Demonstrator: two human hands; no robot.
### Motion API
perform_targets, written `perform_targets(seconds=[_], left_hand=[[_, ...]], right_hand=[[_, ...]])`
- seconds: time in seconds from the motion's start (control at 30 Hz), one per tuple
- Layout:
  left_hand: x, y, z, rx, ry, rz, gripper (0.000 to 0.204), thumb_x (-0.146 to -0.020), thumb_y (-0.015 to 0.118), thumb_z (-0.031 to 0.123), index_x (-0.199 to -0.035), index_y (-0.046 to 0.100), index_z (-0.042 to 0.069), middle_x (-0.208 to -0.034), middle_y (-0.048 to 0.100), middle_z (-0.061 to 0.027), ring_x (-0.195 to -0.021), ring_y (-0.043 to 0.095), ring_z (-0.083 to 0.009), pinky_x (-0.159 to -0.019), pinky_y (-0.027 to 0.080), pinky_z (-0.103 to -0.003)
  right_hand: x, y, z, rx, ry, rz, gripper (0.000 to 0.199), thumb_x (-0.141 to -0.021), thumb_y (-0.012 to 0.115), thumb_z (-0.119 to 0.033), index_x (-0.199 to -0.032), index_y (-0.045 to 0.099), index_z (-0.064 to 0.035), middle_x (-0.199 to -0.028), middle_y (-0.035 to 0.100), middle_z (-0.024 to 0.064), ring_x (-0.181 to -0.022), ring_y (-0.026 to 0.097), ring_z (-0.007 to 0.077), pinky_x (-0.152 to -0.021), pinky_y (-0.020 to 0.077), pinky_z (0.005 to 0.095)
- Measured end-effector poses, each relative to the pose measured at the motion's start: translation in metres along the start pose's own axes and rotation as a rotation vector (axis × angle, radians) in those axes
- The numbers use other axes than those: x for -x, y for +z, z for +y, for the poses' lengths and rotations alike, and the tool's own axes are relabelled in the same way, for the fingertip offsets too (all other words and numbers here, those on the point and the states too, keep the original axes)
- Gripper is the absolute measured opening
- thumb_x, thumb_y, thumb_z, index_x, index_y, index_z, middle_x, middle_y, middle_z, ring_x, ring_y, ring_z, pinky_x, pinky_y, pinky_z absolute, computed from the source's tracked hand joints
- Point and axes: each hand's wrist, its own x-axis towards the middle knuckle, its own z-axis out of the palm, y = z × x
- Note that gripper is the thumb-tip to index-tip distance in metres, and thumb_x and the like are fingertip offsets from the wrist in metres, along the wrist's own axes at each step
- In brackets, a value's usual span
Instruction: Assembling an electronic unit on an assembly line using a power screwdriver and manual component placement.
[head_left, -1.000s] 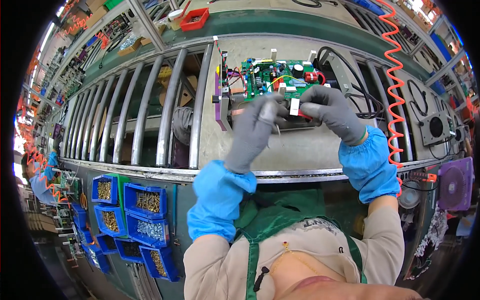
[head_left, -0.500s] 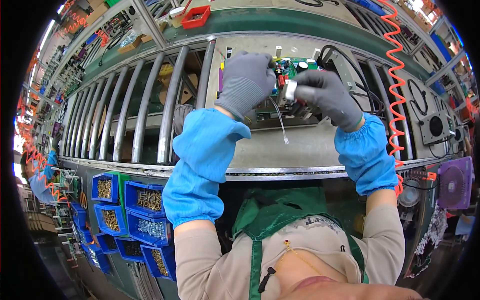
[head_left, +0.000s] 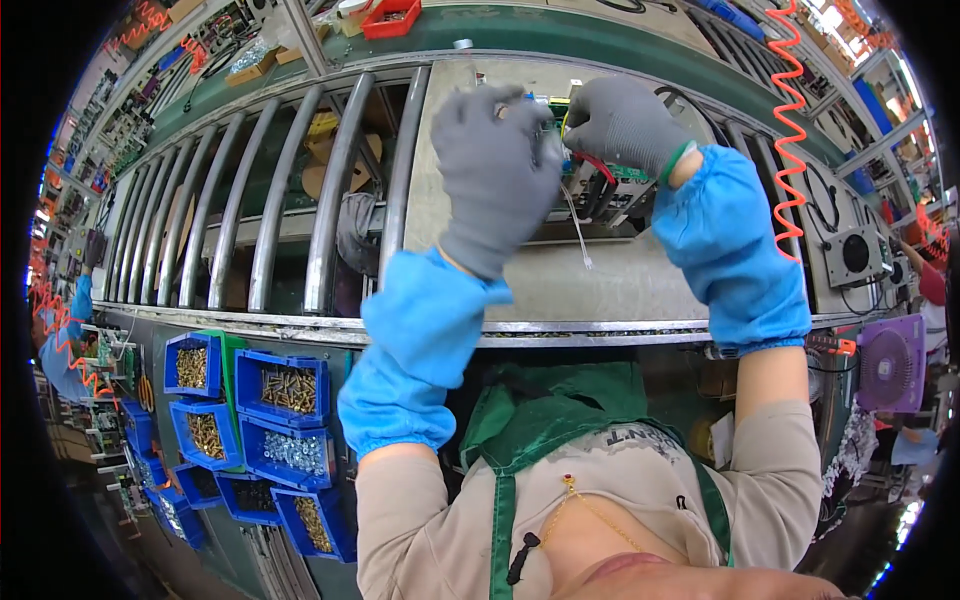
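A device with a green circuit board (head_left: 632,174), coloured wires and dark metal parts sits on the grey work plate (head_left: 550,297) in front of me. My left hand (head_left: 500,170), in a grey glove, hovers at the device's left side, its curled fingers smeared by motion. Over the top of the board, my gloved right hand (head_left: 622,122) is closed, its fingertips pinched together beside a yellow wire; what they hold is hidden. Red wires (head_left: 598,166) bend out below that hand. A thin pale cable (head_left: 578,228) hangs from the device toward me, its small connector on the plate.
Metal rollers (head_left: 285,200) run to the left. Blue bins (head_left: 290,390) of screws and small hardware stand at lower left. A coiled orange air hose (head_left: 790,130) hangs at right, near a boxed fan (head_left: 858,255) and a purple fan (head_left: 892,365). A red tray (head_left: 390,18) lies beyond.
My right hand has moved up and left onto the board, and the white piece it held is out of sight there. My left hand has turned and shifted slightly toward me.
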Motion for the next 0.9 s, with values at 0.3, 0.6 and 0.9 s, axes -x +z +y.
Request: perform_targets(seconds=[0.3, 0.6, 0.9], left_hand=[[0.023, 0.025, 0.009, -0.339, 0.038, -0.052, 0.012, -0.071, 0.069, 0.025, -0.081, 0.073, 0.019, -0.122, 0.055, -0.0095, -0.118, 0.045, -0.0328, -0.103, 0.022, -0.062], [0.025, 0.03, 0.011, -0.27, 0.023, -0.017, 0.013, -0.07, 0.07, 0.023, -0.08, 0.072, 0.016, -0.123, 0.054, -0.0083, -0.119, 0.045, -0.0331, -0.102, 0.02, -0.064], [0.092, 0.033, 0.013, 0.657, -0.516, -0.285, 0.024, -0.081, 0.066, 0.018, -0.101, 0.065, 0.005, -0.094, 0.065, -0.0069, -0.078, 0.061, -0.0197, -0.069, 0.049, -0.03]], right_hand=[[-0.012, -0.008, -0.02, 0.244, -0.072, -0.117, 0.025, -0.066, 0.067, -0.021, -0.083, 0.071, -0.0021, -0.078, 0.066, 0.0205, -0.075, 0.066, 0.0345, -0.068, 0.053, 0.0412], [-0.014, -0.014, -0.029, 0.304, -0.036, -0.199, 0.026, -0.067, 0.068, -0.017, -0.087, 0.072, -0.0009, -0.088, 0.068, 0.021, -0.082, 0.067, 0.0355, -0.071, 0.0541, 0.0412], [-0.021, -0.002, -0.021, 0.308, -0.119, -0.158, 0.021, -0.065, 0.065, -0.016, -0.079, 0.069, -0.0005, -0.079, 0.065, 0.0223, -0.078, 0.064, 0.0385, -0.07, 0.052, 0.0429]])
